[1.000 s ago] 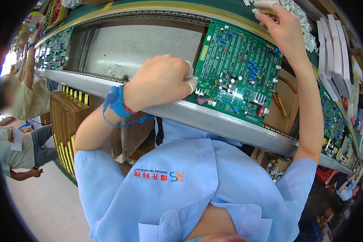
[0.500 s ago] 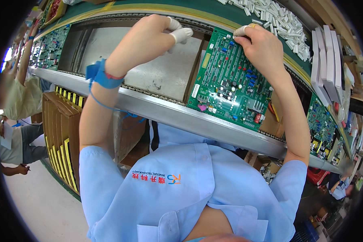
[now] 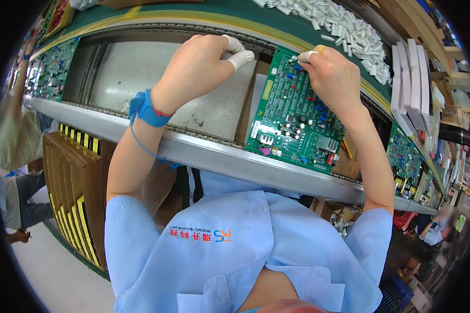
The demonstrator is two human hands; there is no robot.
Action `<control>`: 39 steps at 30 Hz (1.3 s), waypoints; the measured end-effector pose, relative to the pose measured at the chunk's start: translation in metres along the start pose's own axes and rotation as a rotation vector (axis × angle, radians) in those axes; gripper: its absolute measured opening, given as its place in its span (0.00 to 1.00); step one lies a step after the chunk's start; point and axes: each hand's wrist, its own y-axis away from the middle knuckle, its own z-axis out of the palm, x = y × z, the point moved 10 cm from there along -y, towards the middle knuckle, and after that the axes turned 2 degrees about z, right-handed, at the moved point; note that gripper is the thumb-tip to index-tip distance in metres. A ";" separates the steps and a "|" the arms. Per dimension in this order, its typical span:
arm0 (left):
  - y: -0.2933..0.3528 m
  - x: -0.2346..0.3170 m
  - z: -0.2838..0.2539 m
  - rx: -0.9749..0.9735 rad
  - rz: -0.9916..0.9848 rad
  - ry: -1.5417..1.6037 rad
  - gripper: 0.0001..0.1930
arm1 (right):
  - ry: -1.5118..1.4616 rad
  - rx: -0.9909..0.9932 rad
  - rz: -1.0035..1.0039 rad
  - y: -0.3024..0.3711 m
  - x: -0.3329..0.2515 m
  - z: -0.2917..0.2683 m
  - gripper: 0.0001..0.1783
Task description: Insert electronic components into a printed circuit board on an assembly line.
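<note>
A green circuit board (image 3: 292,112) full of small parts lies across the rails of the conveyor. My right hand (image 3: 333,78) reaches over its far edge, with thumb and a cot-covered finger pinched by small white parts at the board's top. Whatever sits between those fingertips is too small to make out. Left of the board, my left hand (image 3: 201,65) hovers above the conveyor's gap, its fingers in white cots pressed together. Anything inside that pinch is hidden. A blue wrist strap (image 3: 150,110) with a cord circles my left wrist.
White plastic pieces (image 3: 344,31) lie heaped on the green bench beyond the conveyor. A metal rail (image 3: 214,156) runs along the near side. More boards (image 3: 49,68) sit farther left, and others (image 3: 410,156) to the right. A cardboard box with dividers (image 3: 70,193) stands at lower left.
The view has shifted slightly. My left hand has come a little closer to the board, its fingers still together. My right hand stays pinched at the board's far edge.
</note>
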 end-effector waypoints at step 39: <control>-0.002 0.013 0.025 -0.005 0.130 0.068 0.15 | 0.087 0.006 0.495 0.245 0.533 -0.104 0.27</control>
